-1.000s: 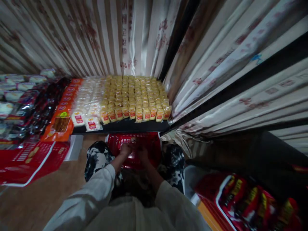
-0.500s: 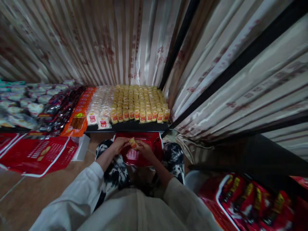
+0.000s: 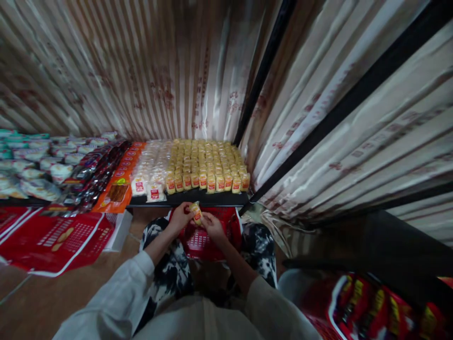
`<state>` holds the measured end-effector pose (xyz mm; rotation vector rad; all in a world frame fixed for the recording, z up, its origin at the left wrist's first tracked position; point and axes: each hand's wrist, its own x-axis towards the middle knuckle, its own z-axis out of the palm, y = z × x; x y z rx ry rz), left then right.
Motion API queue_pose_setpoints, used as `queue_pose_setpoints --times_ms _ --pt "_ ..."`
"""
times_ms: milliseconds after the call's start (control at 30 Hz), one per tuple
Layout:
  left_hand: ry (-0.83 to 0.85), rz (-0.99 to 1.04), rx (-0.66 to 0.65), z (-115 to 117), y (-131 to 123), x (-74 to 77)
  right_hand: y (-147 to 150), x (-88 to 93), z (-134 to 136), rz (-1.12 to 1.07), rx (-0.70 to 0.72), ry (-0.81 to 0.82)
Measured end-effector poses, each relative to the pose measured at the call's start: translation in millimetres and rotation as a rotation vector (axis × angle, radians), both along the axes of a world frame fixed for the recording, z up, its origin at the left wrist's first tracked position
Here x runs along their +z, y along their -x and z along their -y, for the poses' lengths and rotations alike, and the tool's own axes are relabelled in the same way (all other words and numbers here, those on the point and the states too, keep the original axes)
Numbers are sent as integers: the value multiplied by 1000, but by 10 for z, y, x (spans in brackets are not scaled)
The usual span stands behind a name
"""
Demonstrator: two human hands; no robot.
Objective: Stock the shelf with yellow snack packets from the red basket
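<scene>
A small yellow snack packet with a red label point(image 3: 196, 213) is held between both hands above a red basket point(image 3: 201, 243) that stands between the knees. My left hand point(image 3: 182, 217) pinches the packet's left side, and my right hand point(image 3: 212, 224) grips its lower right edge. Just beyond the hands, rows of similar yellow packets point(image 3: 207, 163) stand on a black shelf point(image 3: 191, 198). White packets with red labels point(image 3: 146, 167) lie directly left of those rows.
Orange packets point(image 3: 115, 191), dark wrapped packets point(image 3: 95, 167) and white-and-teal ones point(image 3: 31, 153) fill the shelf's left. Red bags point(image 3: 60, 241) lie below it. Black bars point(image 3: 264, 71) cross the curtain. Red packets point(image 3: 375, 307) sit lower right.
The yellow packet is now more upright, with its label turned to the camera, and both hands still hold it. The shelf and basket appear slightly lower as the view shifts.
</scene>
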<state>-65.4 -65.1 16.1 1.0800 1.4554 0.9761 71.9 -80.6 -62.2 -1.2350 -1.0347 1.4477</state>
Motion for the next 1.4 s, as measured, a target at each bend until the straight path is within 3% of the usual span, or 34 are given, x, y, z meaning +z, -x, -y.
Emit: queue_pose_setpoints --times_ms 133,333,500,667,933,1167,1400 --pt "-112 -167 -10 -158 -6 -14 46 115 -130 99 -15 -112" --pt "-240 -364 -16 -477 -108 82 2 331 -332 539 -264 -260" --pt "-304 -518 -1 -723 -243 159 -36 394 -441 636 -274 -341" --pt "-353 -632 -36 -830 -323 129 -65 340 -496 642 -271 -368" --pt "-470 -590 -44 -867 -377 20 -61 320 -543 637 -256 -394" --pt "-449 -492 52 -788 -410 -91 -160 380 -634 628 -276 -403" --pt "-417 -497 30 -827 -466 -169 -237 349 -686 652 -268 -437"
